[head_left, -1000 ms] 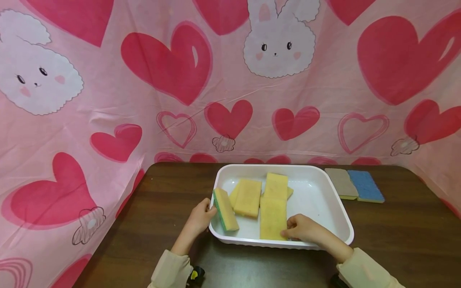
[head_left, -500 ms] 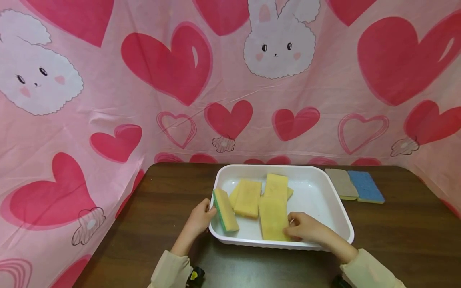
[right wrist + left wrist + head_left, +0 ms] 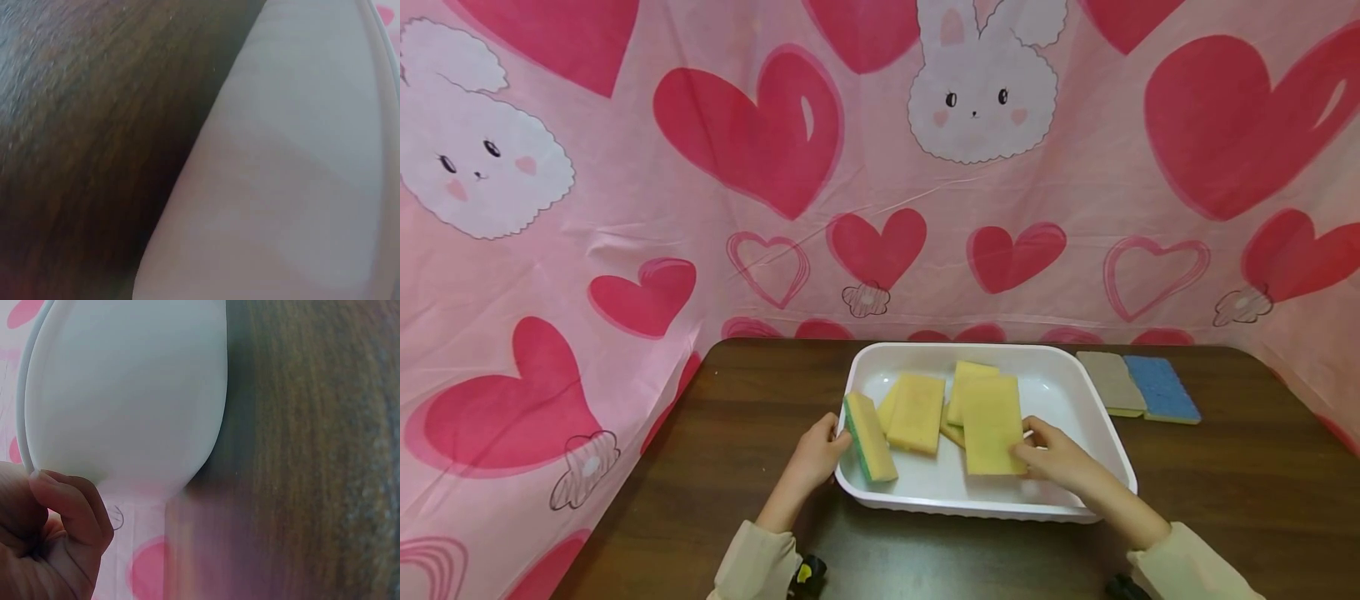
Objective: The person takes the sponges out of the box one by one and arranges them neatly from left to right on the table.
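A white tray [image 3: 1045,497] stands on the table with several yellow sponges in it. At its left wall my left hand [image 3: 817,454] pinches the rim; the left wrist view has its curled fingers [image 3: 75,509] there. Right beside those fingers a yellow sponge with a green side [image 3: 868,437] leans against the wall. Over the tray, my right hand [image 3: 1056,454] holds a yellow sponge [image 3: 992,425] by its right edge, partly covering other sponges. Another yellow sponge [image 3: 916,412] lies left of it. The right hand is out of sight in the right wrist view.
Behind the tray's right side, a beige sponge [image 3: 1112,382] and a blue sponge [image 3: 1161,389] lie side by side on the dark wooden table [image 3: 760,392]. A pink curtain [image 3: 865,183] with hearts and rabbits hangs at the back and sides.
My right hand has moved up and to the right with the yellow sponge, away from the tray's front wall, uncovering part of the sponges beneath. The left hand stays on the rim.
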Demonstrator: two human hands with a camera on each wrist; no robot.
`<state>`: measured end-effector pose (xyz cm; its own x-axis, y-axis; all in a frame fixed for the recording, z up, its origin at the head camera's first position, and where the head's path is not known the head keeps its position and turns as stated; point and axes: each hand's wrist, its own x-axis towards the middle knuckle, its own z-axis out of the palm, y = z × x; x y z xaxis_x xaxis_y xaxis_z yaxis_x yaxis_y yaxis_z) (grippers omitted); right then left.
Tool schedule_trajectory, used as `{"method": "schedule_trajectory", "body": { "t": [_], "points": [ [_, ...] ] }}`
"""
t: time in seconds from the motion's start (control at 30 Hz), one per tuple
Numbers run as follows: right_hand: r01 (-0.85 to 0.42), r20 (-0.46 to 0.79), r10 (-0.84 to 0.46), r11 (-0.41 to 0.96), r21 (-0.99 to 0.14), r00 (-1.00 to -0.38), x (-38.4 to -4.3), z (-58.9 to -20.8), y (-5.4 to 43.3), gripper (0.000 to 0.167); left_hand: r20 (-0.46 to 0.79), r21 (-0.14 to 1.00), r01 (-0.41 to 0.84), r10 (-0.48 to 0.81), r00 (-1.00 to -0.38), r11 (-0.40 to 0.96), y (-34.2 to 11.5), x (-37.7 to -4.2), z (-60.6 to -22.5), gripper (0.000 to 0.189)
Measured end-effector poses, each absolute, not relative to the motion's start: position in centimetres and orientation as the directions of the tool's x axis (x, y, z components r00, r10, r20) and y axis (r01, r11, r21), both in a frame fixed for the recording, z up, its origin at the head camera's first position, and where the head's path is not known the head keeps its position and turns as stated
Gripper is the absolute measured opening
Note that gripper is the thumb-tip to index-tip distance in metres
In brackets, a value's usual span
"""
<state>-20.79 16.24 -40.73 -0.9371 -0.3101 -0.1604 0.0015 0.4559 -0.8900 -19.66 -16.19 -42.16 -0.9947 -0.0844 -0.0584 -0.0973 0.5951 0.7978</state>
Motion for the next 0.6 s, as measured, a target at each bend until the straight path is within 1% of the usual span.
{"method": "schedule_trajectory", "body": {
  "t": [0.17,0.3,0.43,0.53,0.6],
  "points": [
    [-0.014,-0.13,-0.288,0.45,-0.893,-0.949,-20.9,-40.1,17.3,0.032,-0.055,0.794,-0.094,-0.084,-0.995,0.6,-16.2,-19.7,-42.2,0.013],
    [-0.028,-0.106,-0.251,0.479,-0.877,-0.962,-21.0,-39.6,18.1,0.033,-0.052,0.794,-0.09,-0.081,-0.995,0.601,-16.2,-19.7,-42.2,0.013],
    [-0.033,-0.081,-0.229,0.454,-0.891,-0.97,-21.2,-39.1,19.1,0.033,-0.051,0.795,-0.089,-0.081,-0.995,0.6,-16.2,-19.7,-42.2,0.013],
    [-0.02,-0.081,-0.215,0.434,-0.901,-0.973,-21.3,-38.7,20.1,0.034,-0.051,0.795,-0.09,-0.082,-0.995,0.6,-16.2,-19.7,-42.2,0.014],
    [-0.007,-0.089,-0.193,0.45,-0.893,-0.977,-21.5,-38.5,20.9,0.036,-0.049,0.795,-0.089,-0.083,-0.995,0.6,-16.2,-19.7,-42.2,0.014]
  ]
}}
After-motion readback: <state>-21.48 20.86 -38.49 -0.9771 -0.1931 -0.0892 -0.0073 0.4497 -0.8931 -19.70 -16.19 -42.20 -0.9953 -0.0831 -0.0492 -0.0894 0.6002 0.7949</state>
